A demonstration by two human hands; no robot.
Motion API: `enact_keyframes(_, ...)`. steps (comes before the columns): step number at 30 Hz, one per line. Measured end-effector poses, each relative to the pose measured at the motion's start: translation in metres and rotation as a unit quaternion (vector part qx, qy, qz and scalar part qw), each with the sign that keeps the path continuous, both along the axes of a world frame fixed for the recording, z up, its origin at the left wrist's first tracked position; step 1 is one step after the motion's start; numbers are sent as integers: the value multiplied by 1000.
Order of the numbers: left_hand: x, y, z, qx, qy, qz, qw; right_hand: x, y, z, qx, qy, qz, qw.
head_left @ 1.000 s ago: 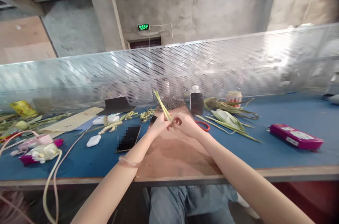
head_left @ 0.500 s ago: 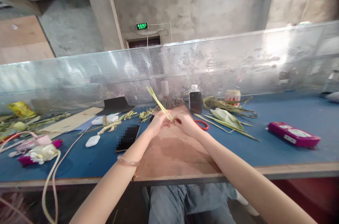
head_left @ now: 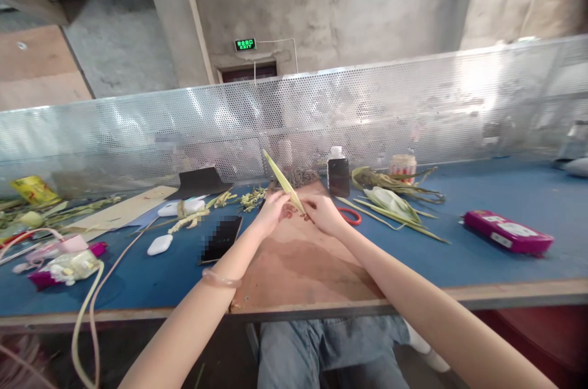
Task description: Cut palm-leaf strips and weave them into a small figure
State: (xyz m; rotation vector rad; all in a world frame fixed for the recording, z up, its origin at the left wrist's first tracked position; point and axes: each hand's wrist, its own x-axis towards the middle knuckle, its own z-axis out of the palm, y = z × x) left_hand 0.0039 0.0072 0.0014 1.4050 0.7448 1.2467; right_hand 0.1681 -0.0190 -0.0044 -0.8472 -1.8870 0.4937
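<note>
Since 0.5 s ago: leaf strip [head_left: 282, 182] tilted a little more upright, tip shifted right; both hands nearly unmoved. Left hand [head_left: 272, 210] and right hand [head_left: 324, 212] together above the brown board [head_left: 294, 266] near its far edge, fingertips of both pinched on the strip's lower end. Strip slanting up and to the left from the pinch, clear of the surface. Bangle [head_left: 222, 280] on left wrist. Phone [head_left: 223, 238] flat on blue table [head_left: 459, 254], just left of the board. Dark bottle [head_left: 339, 173] upright beyond the board's far right corner. Loose green leaves [head_left: 390, 202] right of the board; red ring [head_left: 349, 215] just beside right hand. Pink case [head_left: 508, 233] toward the right edge.
</note>
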Motion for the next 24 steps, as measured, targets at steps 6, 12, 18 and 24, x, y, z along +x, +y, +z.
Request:
enact_keyframes(6,-1,1,1,25,47,50,997,-1,2,0,-43,3,-2,999)
enact_keyframes(12,0,-3,2,59,86,79,991,-3,6,-3,22,-40,-97,994)
enact_keyframes(18,6,-4,1,41,79,105,990,-3,11,-6,116,-104,-126,980)
enact_keyframes(24,1,2,-2,25,64,140,988,-7,10,-8,136,-95,-129,978)
